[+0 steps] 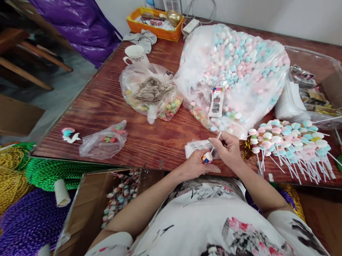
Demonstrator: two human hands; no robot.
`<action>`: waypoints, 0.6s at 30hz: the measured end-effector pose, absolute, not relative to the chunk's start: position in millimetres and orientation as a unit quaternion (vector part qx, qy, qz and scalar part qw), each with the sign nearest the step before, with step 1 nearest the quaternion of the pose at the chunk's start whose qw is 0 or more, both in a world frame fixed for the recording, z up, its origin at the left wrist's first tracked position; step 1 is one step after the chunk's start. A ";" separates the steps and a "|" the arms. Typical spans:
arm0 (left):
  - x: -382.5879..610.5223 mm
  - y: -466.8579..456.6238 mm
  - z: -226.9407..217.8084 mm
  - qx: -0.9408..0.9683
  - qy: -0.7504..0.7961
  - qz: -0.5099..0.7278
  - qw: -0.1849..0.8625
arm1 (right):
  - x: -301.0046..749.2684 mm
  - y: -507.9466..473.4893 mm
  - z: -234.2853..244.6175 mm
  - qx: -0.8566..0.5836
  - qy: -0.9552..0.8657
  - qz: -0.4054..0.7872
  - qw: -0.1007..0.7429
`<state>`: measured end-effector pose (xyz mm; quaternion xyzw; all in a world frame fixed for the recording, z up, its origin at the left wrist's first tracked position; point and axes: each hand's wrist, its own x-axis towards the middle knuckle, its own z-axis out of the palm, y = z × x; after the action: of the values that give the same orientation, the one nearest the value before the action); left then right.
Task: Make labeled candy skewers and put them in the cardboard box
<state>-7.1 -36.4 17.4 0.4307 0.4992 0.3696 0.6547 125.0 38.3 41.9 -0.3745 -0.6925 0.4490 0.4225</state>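
Lollipop-like piece (207, 158), round-headed and coloured red, blue, yellow and white, sits between the person's two hands on the near side of the big clear bag (264, 75) of pastel pieces. Watching from here, I'd say doing this well is mostly a matter of steadiness: cradle the head lightly so its coloured surface doesn't crease, grip the white stick (219, 135) close to where it meets the head, and turn or press along the stick's own line rather than sideways, since something that thin could well bend. Working low over the counter (150, 140) seems sensible too, in case it slips.

As for the fingers, the left hand (196, 165) has its thumb and forefinger closing around the head, the thumb stretched out along the near side. The right hand (229, 148) pinches the stick between thumb and fingertips, above the head; I can't tell how firmly either one presses. So the head lies inside the left grip, with the stick slanting up toward the big clear bag. Printed slips (197, 146) lie just in front of that bag, next to the left fingers, and a pile of stick-mounted pieces (289, 142) rests to its right.
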 end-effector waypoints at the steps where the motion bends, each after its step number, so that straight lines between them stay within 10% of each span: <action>1: -5.9 -36.8 17.1 0.418 0.504 0.365 0.662 | 121.6 34.8 37.7 -0.375 -0.694 0.464 0.403; 11: -32.0 -43.2 26.3 0.392 0.416 0.384 0.725 | 129.7 31.4 25.1 -0.336 -0.586 0.638 0.369; 18: -12.4 -52.1 22.8 0.310 0.484 0.459 0.677 | 121.4 31.4 41.4 -0.295 -0.685 0.527 0.409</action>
<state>-12.4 -52.1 22.8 0.3098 0.4840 0.4595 0.6772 121.4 31.4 41.4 -0.2946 -0.6846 0.5267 0.4088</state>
